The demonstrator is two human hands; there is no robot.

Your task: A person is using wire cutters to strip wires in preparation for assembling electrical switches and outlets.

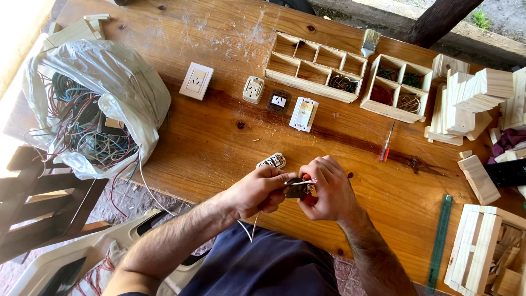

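Note:
My left hand (258,189) and my right hand (327,186) meet over the front edge of the wooden table (219,137). The left hand pinches a thin white wire (249,229) that hangs down toward my lap. The right hand grips a red-handled plier-like tool (302,189) whose dark jaws sit at the wire's end between my fingers. A small white switch insert (272,160) lies on the table just beyond my left hand.
A plastic bag of tangled wires (90,109) sits at the left. White switch and socket plates (196,80) lie mid-table near a wooden divider box (315,66) and a smaller box (397,87). A small red screwdriver (387,143), wood offcuts (471,104) and a green ruler (440,241) lie right.

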